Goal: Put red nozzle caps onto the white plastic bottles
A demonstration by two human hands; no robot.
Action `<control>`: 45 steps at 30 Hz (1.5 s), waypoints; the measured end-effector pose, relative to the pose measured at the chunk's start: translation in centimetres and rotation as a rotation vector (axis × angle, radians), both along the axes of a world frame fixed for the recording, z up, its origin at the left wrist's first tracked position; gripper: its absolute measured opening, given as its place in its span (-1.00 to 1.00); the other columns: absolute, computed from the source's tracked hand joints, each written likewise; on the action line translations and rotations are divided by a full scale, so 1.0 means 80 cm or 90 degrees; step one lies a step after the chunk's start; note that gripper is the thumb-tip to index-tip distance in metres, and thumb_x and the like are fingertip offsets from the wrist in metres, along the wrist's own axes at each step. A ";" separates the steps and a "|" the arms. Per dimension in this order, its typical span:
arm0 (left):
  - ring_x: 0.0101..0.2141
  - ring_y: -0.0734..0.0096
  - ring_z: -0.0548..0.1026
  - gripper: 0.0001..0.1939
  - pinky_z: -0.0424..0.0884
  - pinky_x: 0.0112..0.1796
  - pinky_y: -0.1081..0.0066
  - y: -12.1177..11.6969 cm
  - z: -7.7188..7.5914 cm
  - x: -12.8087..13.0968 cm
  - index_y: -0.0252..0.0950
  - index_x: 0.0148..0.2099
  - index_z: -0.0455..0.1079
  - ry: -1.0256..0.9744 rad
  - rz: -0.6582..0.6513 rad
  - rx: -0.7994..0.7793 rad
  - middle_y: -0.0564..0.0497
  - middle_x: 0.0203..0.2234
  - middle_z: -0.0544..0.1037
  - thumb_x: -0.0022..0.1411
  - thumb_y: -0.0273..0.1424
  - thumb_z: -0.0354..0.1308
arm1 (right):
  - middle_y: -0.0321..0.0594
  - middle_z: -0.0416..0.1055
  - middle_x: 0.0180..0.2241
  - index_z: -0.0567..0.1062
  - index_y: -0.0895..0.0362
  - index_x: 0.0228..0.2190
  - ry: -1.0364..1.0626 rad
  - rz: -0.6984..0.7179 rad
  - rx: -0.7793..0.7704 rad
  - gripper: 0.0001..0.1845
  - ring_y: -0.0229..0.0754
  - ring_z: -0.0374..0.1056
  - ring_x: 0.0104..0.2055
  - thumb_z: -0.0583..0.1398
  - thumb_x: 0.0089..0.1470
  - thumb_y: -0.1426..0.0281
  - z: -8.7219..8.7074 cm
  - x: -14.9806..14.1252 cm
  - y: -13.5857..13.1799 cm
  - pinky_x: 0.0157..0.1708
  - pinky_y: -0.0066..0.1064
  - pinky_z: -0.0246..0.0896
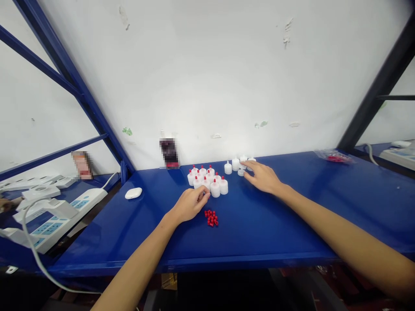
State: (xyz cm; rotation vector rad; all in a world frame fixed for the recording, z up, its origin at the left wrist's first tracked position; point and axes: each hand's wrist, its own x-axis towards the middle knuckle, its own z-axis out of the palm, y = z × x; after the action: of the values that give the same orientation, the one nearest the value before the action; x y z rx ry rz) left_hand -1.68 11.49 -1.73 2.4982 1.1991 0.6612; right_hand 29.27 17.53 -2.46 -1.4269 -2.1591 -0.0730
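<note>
On the blue table (292, 224) stands a cluster of several small white bottle caps with red tips (207, 178). My left hand (191, 204) rests just in front of that cluster, fingers curled and pinched together; what it holds is too small to make out. A small heap of red caps (211, 218) lies right of its wrist. My right hand (262, 176) lies with fingers stretched out, touching a few plain white caps without red tips (236, 165) near the wall.
A white oval object (133, 193) lies at the table's left end. White power strips (48, 216) with cables sit on the left bench. A clear bag with red pieces (335, 156) lies far right. Blue frame struts (81, 95) rise at left, a dark strut (376, 90) at right.
</note>
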 end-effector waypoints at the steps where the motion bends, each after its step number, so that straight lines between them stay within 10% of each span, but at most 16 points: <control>1: -0.60 0.51 0.19 -0.79 0.07 -0.47 0.47 -0.001 0.001 0.001 -0.27 -0.21 0.31 -0.014 0.005 0.005 0.18 -0.64 0.25 0.41 -0.30 -0.10 | -0.10 0.40 0.09 0.38 0.05 0.10 0.032 0.010 0.021 -0.52 0.03 0.42 -0.12 0.08 0.14 0.31 0.005 -0.005 -0.005 -0.18 -0.13 0.29; 8: -0.61 0.55 0.14 -0.76 0.06 -0.46 0.48 -0.008 0.001 0.009 -0.28 -0.18 0.27 -0.100 0.002 0.035 0.21 -0.64 0.19 0.44 -0.28 -0.14 | -0.22 0.45 -0.36 0.42 0.08 -0.35 0.192 0.269 0.056 -0.83 -0.12 0.31 -0.31 0.17 -0.09 0.48 0.030 -0.044 -0.072 -0.25 -0.27 0.24; 15: -0.60 0.57 0.10 -0.70 0.05 -0.49 0.51 -0.013 -0.007 0.024 -0.30 -0.19 0.25 -0.218 -0.027 -0.053 0.21 -0.63 0.15 0.45 -0.19 -0.15 | -0.24 0.46 -0.25 0.45 0.08 -0.18 0.139 0.468 -0.030 -0.65 -0.26 0.31 -0.40 0.11 -0.03 0.59 0.019 -0.079 -0.109 -0.40 -0.42 0.23; 33: -0.62 0.56 0.24 -0.61 0.18 -0.50 0.53 -0.019 0.000 0.028 -0.36 0.02 0.35 -0.255 -0.045 -0.118 0.18 -0.66 0.29 0.41 -0.16 -0.07 | -0.22 0.50 -0.16 0.21 0.00 0.19 0.204 0.394 -0.063 -0.46 -0.19 0.43 -0.23 0.09 0.19 0.49 0.001 -0.088 -0.095 -0.20 -0.33 0.34; 45: -0.72 0.66 0.11 -0.50 0.01 -0.63 0.55 -0.001 -0.007 0.027 -0.45 -0.16 0.53 -0.431 -0.007 -0.322 0.08 -0.73 0.41 0.18 -0.05 0.22 | 0.02 0.45 -0.06 0.12 0.17 0.28 -0.145 0.347 0.170 -0.43 -0.04 0.41 -0.18 0.02 0.27 0.46 0.002 -0.085 -0.082 -0.23 -0.22 0.19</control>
State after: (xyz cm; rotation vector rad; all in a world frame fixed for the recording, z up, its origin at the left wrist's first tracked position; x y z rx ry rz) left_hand 0.46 11.39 -2.29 1.6616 0.9338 0.9543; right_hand 22.44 10.93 -2.29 -0.6799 -2.5363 -0.3190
